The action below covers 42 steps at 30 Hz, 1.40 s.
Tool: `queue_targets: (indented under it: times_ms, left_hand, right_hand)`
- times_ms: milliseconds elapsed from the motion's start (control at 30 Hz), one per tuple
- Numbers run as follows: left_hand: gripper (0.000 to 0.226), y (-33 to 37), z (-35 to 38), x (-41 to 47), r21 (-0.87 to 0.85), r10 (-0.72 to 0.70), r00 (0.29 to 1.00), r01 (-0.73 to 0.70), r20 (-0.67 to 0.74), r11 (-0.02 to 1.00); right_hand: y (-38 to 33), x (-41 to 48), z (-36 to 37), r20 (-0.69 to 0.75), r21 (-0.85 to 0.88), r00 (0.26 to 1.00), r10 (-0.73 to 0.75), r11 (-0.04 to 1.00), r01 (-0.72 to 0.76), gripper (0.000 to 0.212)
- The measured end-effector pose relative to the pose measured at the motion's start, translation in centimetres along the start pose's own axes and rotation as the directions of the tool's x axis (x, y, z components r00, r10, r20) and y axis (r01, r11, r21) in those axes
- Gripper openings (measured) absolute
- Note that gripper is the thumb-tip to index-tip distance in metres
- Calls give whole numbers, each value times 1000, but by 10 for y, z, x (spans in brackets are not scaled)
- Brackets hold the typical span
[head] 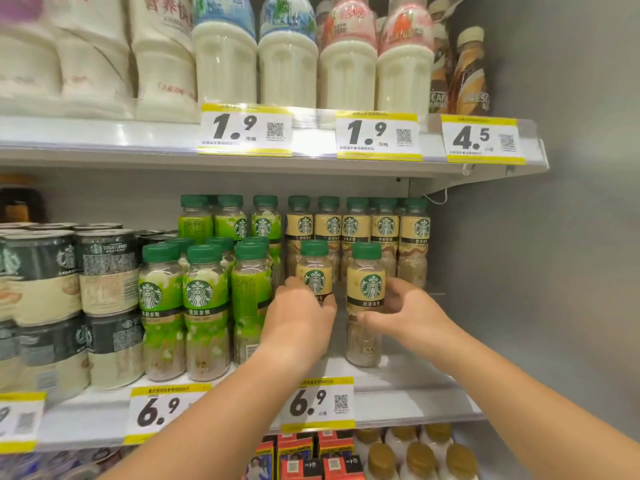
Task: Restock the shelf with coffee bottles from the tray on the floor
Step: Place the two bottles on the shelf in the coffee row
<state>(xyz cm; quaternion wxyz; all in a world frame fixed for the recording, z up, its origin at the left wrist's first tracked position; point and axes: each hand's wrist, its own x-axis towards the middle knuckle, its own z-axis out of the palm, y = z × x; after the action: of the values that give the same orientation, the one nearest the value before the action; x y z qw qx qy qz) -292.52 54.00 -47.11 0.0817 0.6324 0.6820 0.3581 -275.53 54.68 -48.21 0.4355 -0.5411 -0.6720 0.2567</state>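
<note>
The left hand (299, 318) wraps its fingers around one cream-label bottle (314, 271), and the right hand (403, 306) cups another (366, 299), fingers loosely curled. Both stand upright before the matching back row (356, 230) (labels forward, presumably for shoppers), though the left bottle's base is hidden.

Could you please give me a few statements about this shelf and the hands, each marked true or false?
1. The left hand is on a cream-label bottle. True.
2. The right hand holds a green-label bottle. False: it grips another cream-label bottle; the green-label bottles stand to the left.
3. Both held bottles have their caps off. False: both wear green caps.
4. The price tag below the hands reads 6.9. True.
5. The cans stand right of the cream-label bottles. False: they are at the far left.
</note>
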Motion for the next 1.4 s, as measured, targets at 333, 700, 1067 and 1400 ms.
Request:
queue_targets:
  times_ms: [333, 700, 1067, 1400]
  left_hand:
    - [31, -14, 13, -8, 85, -56, 996, 50, 72, 995]
    - [25, -15, 23, 13, 352, 23, 995, -55, 95, 934]
    - [18, -16, 25, 18, 379, 17, 996, -47, 83, 924]
    - [25, -5, -5, -4, 312, 71, 991, -105, 117, 944]
  right_hand:
    - [12, -7, 10, -14, -158, 988, 151, 976, -151, 35]
    - [12, 23, 42, -43, -176, 991, 124, 976, -130, 46]
    - [14, 28, 48, -18, -187, 991, 129, 974, -130, 67]
    - [-5, 6, 38, 20, -366, 989, 147, 922, -129, 86]
